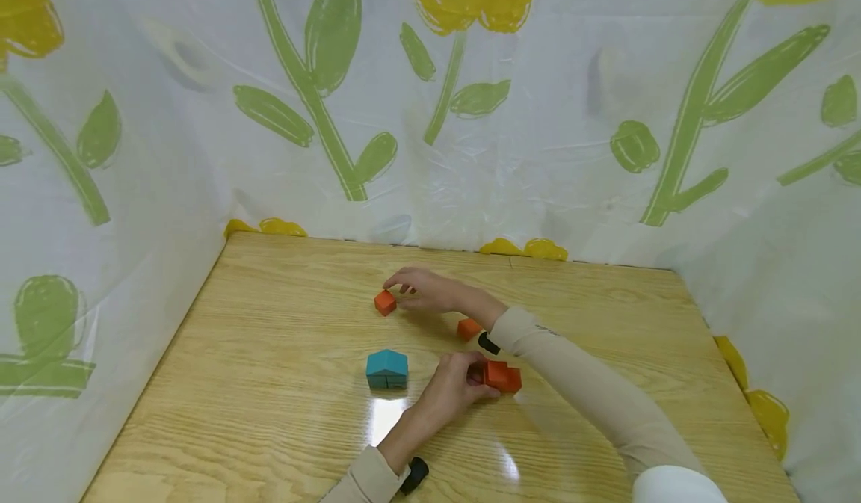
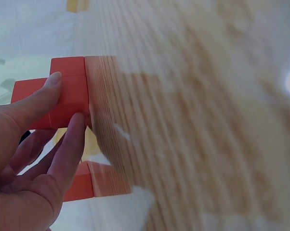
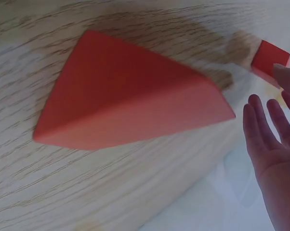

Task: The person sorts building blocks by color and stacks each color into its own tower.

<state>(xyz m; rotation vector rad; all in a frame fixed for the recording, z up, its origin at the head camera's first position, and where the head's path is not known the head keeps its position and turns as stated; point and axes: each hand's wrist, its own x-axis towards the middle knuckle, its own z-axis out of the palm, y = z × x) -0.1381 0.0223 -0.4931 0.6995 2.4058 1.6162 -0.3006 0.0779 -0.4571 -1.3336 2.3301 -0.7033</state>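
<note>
My left hand (image 1: 449,385) pinches red blocks (image 1: 498,374) that stand together on the table. In the left wrist view, the thumb lies on one face of these blocks and a finger on the lower edge. My right hand (image 1: 430,291) reaches across to a small red cube (image 1: 385,303). Its fingers are spread loosely, with the thumb (image 3: 287,79) in front of the cube in the right wrist view; whether they touch it I cannot tell. Beneath the right wrist lies a red wedge-shaped block (image 3: 125,101), partly hidden by the arm in the head view.
A teal house-shaped group of blocks (image 1: 386,369) stands left of my left hand. White cloth walls (image 1: 525,189) painted with flowers enclose the wooden table (image 1: 269,323) at the back and sides. My right forearm (image 1: 592,391) crosses above the table.
</note>
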